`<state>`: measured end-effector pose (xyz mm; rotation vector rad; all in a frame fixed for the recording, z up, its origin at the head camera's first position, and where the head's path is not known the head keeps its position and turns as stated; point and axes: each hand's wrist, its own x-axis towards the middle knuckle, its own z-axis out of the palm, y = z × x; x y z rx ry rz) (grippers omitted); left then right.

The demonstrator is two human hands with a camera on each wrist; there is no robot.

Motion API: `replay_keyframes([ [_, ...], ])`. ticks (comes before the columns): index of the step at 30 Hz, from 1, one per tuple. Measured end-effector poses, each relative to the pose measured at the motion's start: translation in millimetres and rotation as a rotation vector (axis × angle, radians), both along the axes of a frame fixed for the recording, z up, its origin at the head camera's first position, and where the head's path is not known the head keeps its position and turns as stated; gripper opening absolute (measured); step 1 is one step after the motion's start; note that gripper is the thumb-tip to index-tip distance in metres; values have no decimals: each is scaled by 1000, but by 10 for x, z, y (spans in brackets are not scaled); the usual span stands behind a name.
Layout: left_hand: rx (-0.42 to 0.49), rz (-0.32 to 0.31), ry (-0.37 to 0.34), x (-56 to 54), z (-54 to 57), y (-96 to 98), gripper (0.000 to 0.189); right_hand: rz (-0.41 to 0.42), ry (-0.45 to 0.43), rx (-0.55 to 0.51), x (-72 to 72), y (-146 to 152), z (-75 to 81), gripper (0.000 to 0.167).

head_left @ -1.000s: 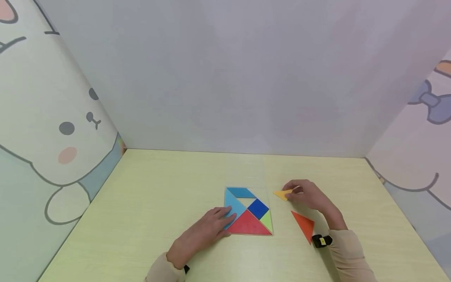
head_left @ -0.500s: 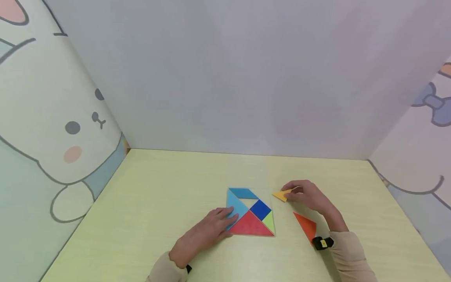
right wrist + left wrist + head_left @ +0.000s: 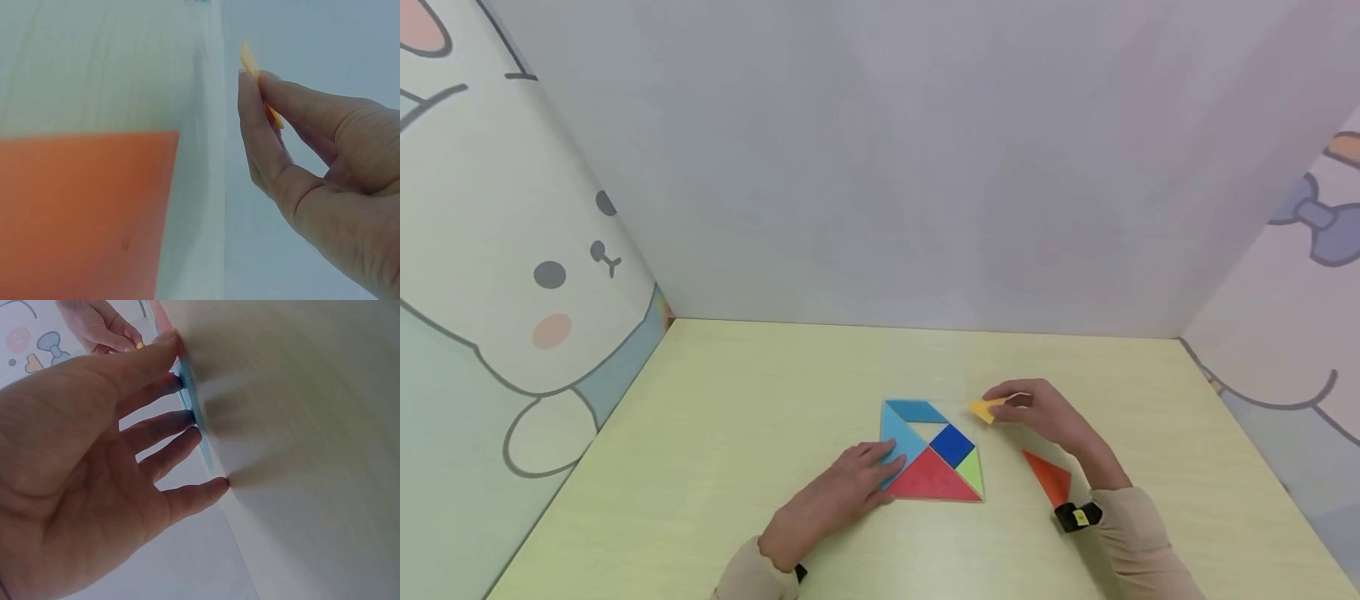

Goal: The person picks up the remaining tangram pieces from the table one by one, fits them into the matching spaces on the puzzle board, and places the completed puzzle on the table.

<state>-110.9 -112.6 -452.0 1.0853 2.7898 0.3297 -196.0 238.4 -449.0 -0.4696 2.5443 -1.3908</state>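
Right hand point(image 3: 1037, 410) pinches yellow triangle point(image 3: 982, 410), left hand point(image 3: 841, 490) splays; only headcam shows green triangle point(image 3: 973, 472).

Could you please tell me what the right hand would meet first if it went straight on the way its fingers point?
Probably the flat, medium-blue parallelogram piece, ahead of the thin yellow triangular piece that the right hand pinches; height is unclear, so the hand may pass above it.

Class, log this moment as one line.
left hand: touches light-blue triangle | right hand: pinches yellow piece | orange triangle: on table
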Motion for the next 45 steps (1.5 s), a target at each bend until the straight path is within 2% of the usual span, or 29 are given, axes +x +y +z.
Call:
replay_keyframes([
  [3,-2,0,-3,-4,-13,1,56,0,-39,-25,8,-36,-14,24],
  [11,-5,-14,13,-8,-44,3,56,27,-54,-36,18,-197,-64,24],
  [21,-3,-11,-2,1,-25,-2,57,84,-27,-52,40,-395,-59,23],
  [31,13,-11,-14,0,-1,-18,56,118,14,-16,37,-574,-23,21],
  [45,17,-6,-15,11,4,-25,56,117,43,31,24,-747,-73,20],
])
